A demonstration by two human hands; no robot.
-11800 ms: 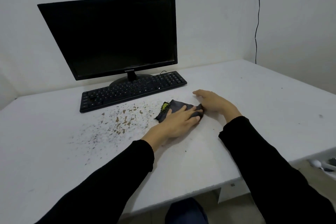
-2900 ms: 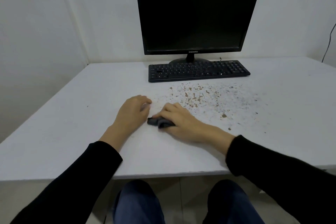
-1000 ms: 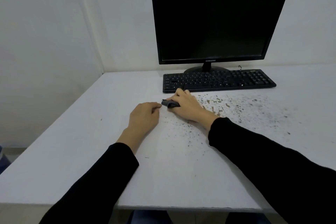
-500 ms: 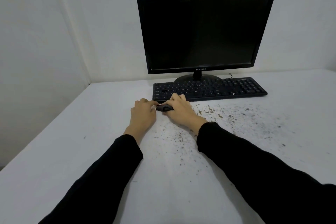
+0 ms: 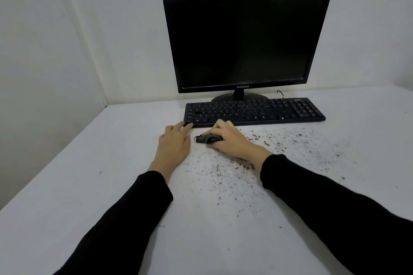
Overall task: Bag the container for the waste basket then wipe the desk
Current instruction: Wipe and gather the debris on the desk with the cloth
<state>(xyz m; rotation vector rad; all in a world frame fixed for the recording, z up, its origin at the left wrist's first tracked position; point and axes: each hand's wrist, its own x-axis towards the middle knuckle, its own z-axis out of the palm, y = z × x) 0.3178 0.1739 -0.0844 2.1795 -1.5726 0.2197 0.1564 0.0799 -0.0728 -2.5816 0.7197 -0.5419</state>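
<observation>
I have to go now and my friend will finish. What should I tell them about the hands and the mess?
Right hand: pressed down on the bunched dark cloth, just in front of the keyboard.
Left hand: flat on the desk, holding nothing, fingers by the keyboard's left corner.
Done: unclear; no container, bag or basket in view.
Left: brown crumbs cover the desk to the right of the cloth and toward the near edge. Wipe them up.

Dim, even, greyish indoor light falls across the white surface (image 5: 67,185), casting only faint soft shadows under the sleeves, while wide-angle distortion bows the wall corner and tilts the unlit, glare-free monitor (image 5: 245,40).
</observation>
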